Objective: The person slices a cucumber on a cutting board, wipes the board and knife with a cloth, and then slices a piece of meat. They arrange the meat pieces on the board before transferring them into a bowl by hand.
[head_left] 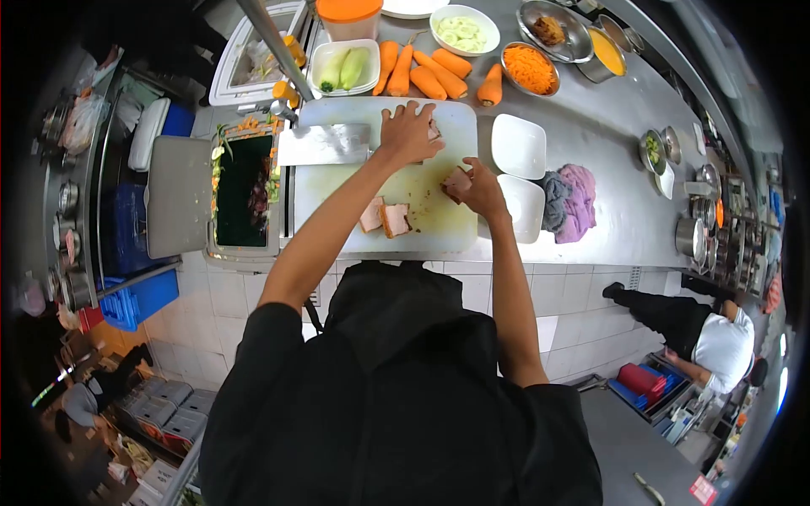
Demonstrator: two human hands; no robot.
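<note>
meat (456, 182) is pinched in my right hand (484, 192), a piece (434, 132) in my left hand (408, 135); cleaver (325, 145) lies aside, probably freeing both.

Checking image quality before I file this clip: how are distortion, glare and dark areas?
Head view: strong wide-angle distortion, with the steel counter curving away at right; head view: black corners around the image, bright sheen on the cleaver blade; head view: left hand and right hand clear enough to make out.
</note>
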